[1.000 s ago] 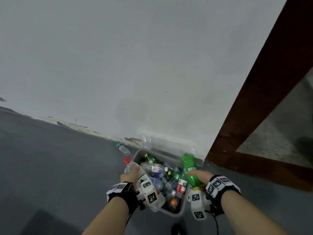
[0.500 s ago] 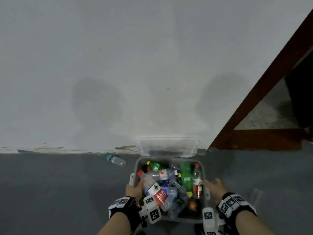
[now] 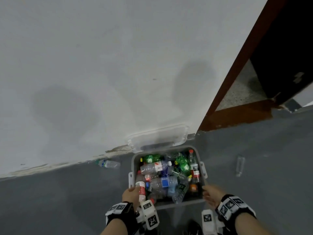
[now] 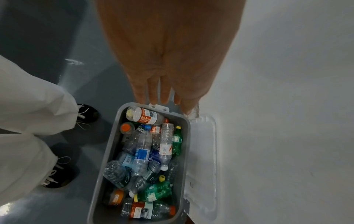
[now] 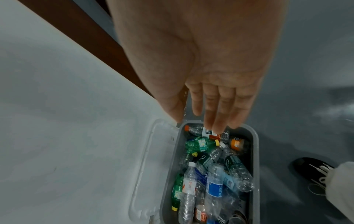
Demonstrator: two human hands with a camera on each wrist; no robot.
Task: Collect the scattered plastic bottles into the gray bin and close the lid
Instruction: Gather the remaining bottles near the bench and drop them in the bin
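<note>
The gray bin (image 3: 133, 165) stands on the floor against the wall, filled with several plastic bottles. Its clear lid (image 3: 159, 138) is off and leans on the wall behind it. My left hand (image 3: 130, 194) hovers at the bin's near left corner, fingers straight in the left wrist view (image 4: 159, 97) and holding nothing. A red-labelled bottle (image 3: 141, 185) lies in the bin just beside it. My right hand (image 3: 209, 190) is at the near right corner, fingers straight (image 5: 212, 121) over the bin's (image 5: 255, 151) end. One clear bottle (image 3: 108, 164) lies on the floor left of the bin, by the wall.
A brown door frame (image 3: 237, 82) rises right of the bin. A faint clear shape (image 3: 240, 166), perhaps a bottle, lies on the gray floor to the right. My black shoes (image 4: 86, 113) and white trousers stand close to the bin's near side.
My right hand has let the green bottle go into the bin and drawn back. My left hand has laid the red-labelled bottle in the bin and let it go.
</note>
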